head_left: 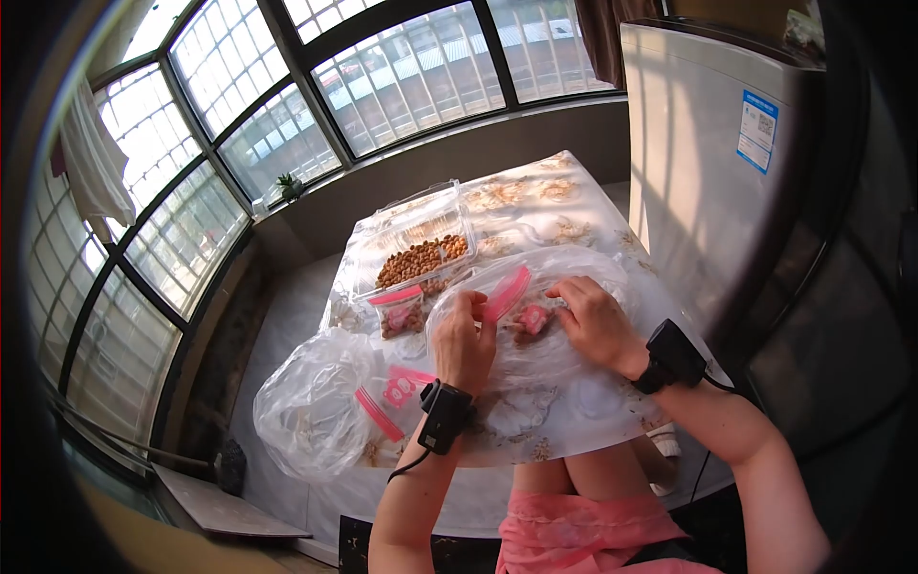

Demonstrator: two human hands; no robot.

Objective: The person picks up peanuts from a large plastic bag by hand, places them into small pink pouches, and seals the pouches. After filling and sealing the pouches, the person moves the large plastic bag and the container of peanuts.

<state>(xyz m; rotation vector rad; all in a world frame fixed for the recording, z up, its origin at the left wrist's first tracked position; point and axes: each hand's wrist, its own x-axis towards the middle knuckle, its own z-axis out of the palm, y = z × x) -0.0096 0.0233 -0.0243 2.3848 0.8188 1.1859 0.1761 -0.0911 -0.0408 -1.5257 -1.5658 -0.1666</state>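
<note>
My left hand (466,337) is closed at the pink-topped end of a small clear zip bag (507,295), thumb and fingers at its strip. Brown nuts and a pink print show in the lower part of that bag. To its right is my right hand (598,323), fingers curved and apart, close to the bag's side; whether they touch it is hard to see. A large thin clear plastic bag (583,268) lies crumpled under and behind both hands. Left of my left hand, a filled zip bag (400,314) with a pink top rests on the table.
A clear plastic box (464,215) of brown nuts (421,260) stands open at the back left. Another crumpled plastic bag (306,402) with pink-topped zip bags (382,411) hangs near the table's (564,442) left edge. A white fridge (703,143) stands at right.
</note>
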